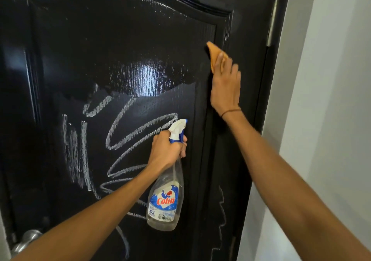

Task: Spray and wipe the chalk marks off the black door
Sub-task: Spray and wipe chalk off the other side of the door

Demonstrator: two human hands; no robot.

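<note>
The black door [124, 39] fills the view. Its upper panel is wet and glossy, without marks. White chalk marks [128, 132] zigzag across the middle and lower panel, and a thinner chalk line [221, 206] runs down the right stile. My left hand [167, 150] grips the neck of a clear spray bottle [165, 198] with a white and blue trigger head, held upright in front of the chalk. My right hand [225, 81] presses an orange cloth [215, 54] flat against the panel's right moulding, above the chalk.
A silver door knob [26, 240] sits at the lower left. A metal hinge [272, 21] is on the door's right edge. A white wall [331, 100] stands to the right of the door frame.
</note>
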